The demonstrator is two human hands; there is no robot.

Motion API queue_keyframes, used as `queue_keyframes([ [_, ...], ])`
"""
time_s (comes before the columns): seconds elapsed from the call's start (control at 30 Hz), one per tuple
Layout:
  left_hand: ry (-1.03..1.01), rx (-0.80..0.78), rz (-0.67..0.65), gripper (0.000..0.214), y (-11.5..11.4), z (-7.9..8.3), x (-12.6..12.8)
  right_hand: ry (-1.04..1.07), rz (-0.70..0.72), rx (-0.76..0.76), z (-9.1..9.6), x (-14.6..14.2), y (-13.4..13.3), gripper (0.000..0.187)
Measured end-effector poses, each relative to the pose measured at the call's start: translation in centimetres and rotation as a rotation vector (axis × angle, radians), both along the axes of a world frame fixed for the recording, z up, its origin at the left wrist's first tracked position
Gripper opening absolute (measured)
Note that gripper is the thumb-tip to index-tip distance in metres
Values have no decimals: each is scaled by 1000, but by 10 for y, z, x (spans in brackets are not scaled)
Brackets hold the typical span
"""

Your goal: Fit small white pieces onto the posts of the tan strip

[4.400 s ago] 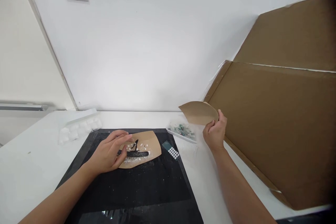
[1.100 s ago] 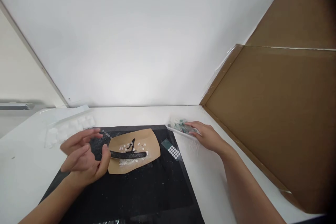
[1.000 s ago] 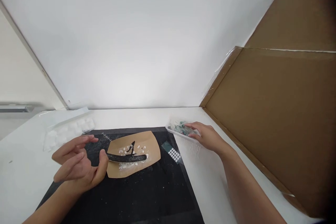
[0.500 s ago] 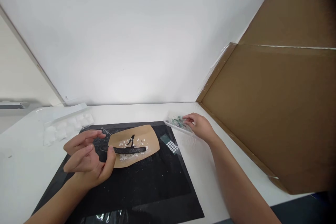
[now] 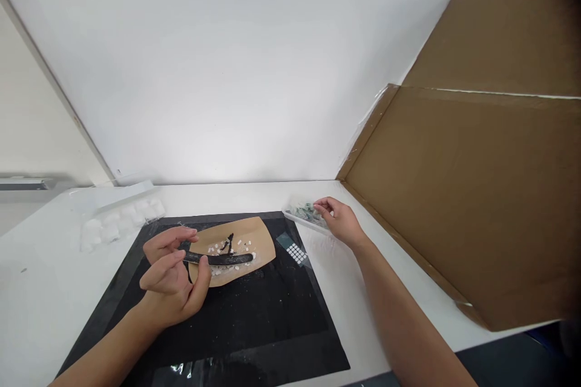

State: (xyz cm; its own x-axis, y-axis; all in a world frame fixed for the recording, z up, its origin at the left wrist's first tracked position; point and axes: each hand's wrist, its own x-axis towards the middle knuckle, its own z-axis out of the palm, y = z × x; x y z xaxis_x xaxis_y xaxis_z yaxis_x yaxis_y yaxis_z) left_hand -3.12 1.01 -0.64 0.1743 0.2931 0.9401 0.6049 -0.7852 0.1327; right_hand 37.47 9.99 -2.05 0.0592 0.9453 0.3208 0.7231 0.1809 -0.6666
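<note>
My left hand point(image 5: 175, 275) is over the left part of the black mat point(image 5: 263, 326), palm turned up, fingers curved and apart with nothing visible between them. Its thumb overlaps the near side of a curved black nail file point(image 5: 231, 259), which lies across a tan paper sheet point(image 5: 261, 233). Small white pieces and a dark, twisted scrap point(image 5: 227, 243) are scattered on that sheet. At the right, my right hand point(image 5: 338, 217) reaches over a shallow clear tray point(image 5: 302, 219) of small greenish pieces. Its thumb and fingertips are pinched together; whatever is between them is hidden.
A sheet of white round stickers point(image 5: 296, 252) lies at the mat's right edge. A clear case with white padded compartments point(image 5: 120, 222) is at the back left. Behind the white table rises a white wall point(image 5: 254, 72), and a brown cardboard panel point(image 5: 476, 193) stands along the right.
My left hand has moved right, closer to the paper sheet. My right hand stays at the clear tray, its thumb and fingertips now closer together. The view has shifted slightly.
</note>
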Motion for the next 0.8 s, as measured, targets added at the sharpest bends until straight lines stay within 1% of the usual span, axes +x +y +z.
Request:
queue_keyframes([
  [0.1, 42, -6, 15, 71, 2, -3, -3, 59, -1, 11, -1, 1, -2, 27],
  [0.3, -22, -71, -99, 74, 2, -11, -4, 183, -13, 44, -5, 3, -1, 34],
  [0.47, -15, -126, -128, 73, 0, -12, -2, 264, -37, 50, -2, 3, -2, 38],
  [0.67, 46, -186, -157, 67, -3, -8, -1, 329, -25, 75, 3, -7, -7, 45],
  [0.8, 125, -222, -113, 58, -7, -1, 0, 320, 29, 40, 5, -20, -13, 47],
])
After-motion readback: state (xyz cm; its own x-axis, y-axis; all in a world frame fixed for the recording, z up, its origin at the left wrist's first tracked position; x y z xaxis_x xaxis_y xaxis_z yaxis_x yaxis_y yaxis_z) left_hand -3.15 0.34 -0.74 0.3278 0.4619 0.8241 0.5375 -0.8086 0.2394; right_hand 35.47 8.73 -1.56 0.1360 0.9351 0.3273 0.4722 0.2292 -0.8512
